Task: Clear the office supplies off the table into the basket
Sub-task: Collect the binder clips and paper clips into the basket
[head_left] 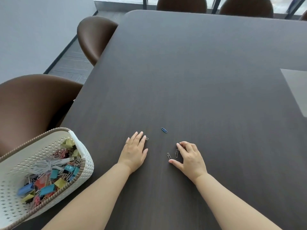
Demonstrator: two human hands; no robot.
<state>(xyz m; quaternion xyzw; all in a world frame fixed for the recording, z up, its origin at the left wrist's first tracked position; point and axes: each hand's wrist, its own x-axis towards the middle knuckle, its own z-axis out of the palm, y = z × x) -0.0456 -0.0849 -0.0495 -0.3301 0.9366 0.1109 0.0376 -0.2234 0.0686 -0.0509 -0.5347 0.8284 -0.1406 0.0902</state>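
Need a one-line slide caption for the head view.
Left hand and right hand reach loose paper clips on table; basket holds binder clips.

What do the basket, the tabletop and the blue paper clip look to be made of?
Basket: seemingly moulded white plastic, matte, given its regular perforated walls; the brown twisted rim could be plastic or cord. Tabletop: dark matte wood-grain surface, laminate or veneer, with fine straight grain lines. Blue paper clip: bent wire, probably colour-coated; too small to confirm.

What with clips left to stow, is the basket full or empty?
Partly full: the basket holds binder clips and a white cable, below its rim.
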